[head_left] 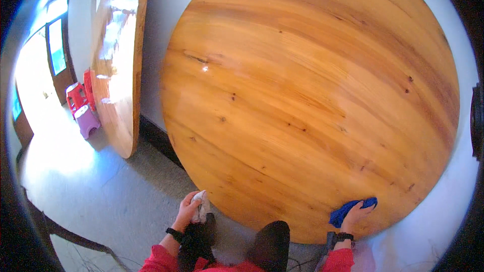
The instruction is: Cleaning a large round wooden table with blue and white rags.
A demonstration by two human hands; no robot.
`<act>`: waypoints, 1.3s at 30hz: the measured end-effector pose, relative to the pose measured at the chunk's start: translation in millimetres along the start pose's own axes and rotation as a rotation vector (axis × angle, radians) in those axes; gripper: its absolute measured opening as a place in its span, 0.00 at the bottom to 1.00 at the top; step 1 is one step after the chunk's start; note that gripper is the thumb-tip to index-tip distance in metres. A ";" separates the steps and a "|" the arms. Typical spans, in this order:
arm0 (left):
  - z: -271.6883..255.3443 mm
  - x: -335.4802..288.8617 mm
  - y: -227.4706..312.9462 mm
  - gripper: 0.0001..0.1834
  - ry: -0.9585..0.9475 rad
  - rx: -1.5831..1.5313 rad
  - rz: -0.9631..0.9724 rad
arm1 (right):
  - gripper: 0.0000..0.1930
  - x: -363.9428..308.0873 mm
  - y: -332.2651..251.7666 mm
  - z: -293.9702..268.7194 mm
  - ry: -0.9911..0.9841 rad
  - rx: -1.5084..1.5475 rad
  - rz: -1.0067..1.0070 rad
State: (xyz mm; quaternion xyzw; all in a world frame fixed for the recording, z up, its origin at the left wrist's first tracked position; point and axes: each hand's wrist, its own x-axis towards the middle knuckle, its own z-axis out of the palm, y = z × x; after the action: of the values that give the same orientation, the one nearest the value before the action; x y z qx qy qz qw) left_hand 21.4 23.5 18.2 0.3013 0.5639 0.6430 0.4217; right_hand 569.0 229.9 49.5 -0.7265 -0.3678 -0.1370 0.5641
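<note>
A large round wooden tabletop (282, 85), glossy with dark knots and grain streaks, fills most of the view and looks stood up against the pale wall. Low on its right part, my right hand (358, 213) presses a dark blue cloth (345, 210) to the surface, its fingers bent over the cloth. My left hand (187, 210) is beside the lower left rim, closed around a crumpled whitish cloth (201, 206). Both wrists wear dark bands, and red sleeves cover my forearms.
Another glossy round tabletop (117, 60) leans at the left. Past it are red plastic stools (76, 94), a purple stool (86, 121) and a bright doorway (38, 70). Grey floor (111, 186) runs along the left, with a dark curved bar (70, 232) at the lower left.
</note>
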 end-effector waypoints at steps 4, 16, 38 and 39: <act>0.3 -7.9 11.5 0.20 0.007 0.012 -0.007 | 0.30 9.4 -58.1 -5.6 -0.078 0.085 -0.137; -13.4 -0.9 -6.9 0.21 -0.026 0.012 -0.037 | 0.26 43.7 -252.3 -2.5 -0.057 0.055 -0.680; -20.4 -0.5 -0.7 0.21 -0.008 -0.094 -0.092 | 0.15 -128.0 -468.2 123.1 -0.043 0.256 -1.609; -22.2 -1.7 1.7 0.21 -0.007 -0.089 -0.097 | 0.15 -146.0 -460.1 126.4 -0.137 0.265 -1.645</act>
State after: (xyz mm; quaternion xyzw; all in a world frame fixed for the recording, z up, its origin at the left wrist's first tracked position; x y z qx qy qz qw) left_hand 2.7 11.5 16.0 0.2569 0.5470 0.6453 0.4673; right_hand 123.7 333.6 249.5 -0.1605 -0.8273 -0.4163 0.3415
